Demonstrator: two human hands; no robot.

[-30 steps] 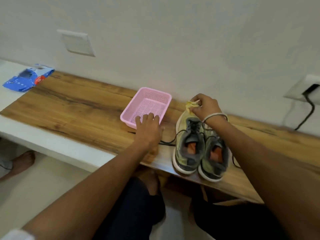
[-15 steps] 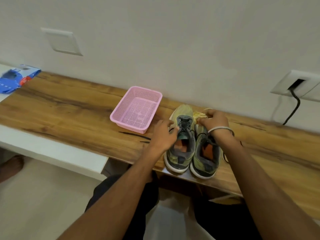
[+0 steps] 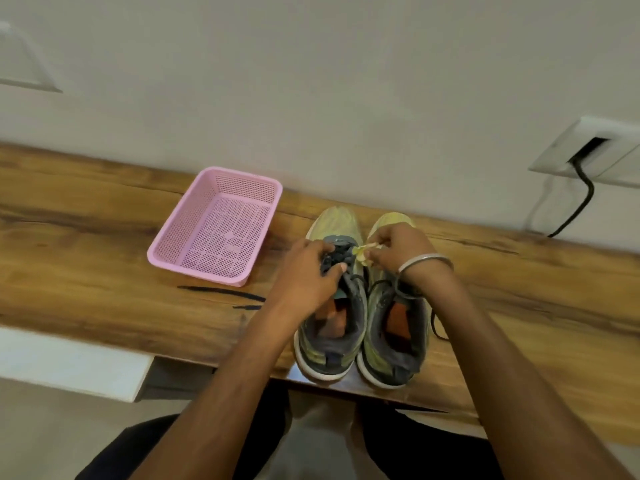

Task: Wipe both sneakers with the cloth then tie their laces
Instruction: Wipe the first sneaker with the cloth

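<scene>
Cloth (image 3: 363, 252) in R grip (image 3: 398, 247), btwn sneakers (image 3: 332, 306).

Two low-cut running sneakers of yellow-green mesh with dark grey collars, white soles and orange insoles stand side by side on a wooden bench, heels at its near edge, toes toward the wall. The left sneaker (image 3: 329, 337) touches the right sneaker (image 3: 394, 341) along their inner sides. Their black laces are untied: loose ends of the left shoe's lace (image 3: 221, 292) trail over the wood, and a loop of the right shoe's lace (image 3: 437, 327) hangs off its outer side. A small crumpled pale-yellow cloth (image 3: 363, 252) sits above the gap between the two shoes, near their tongues.
</scene>
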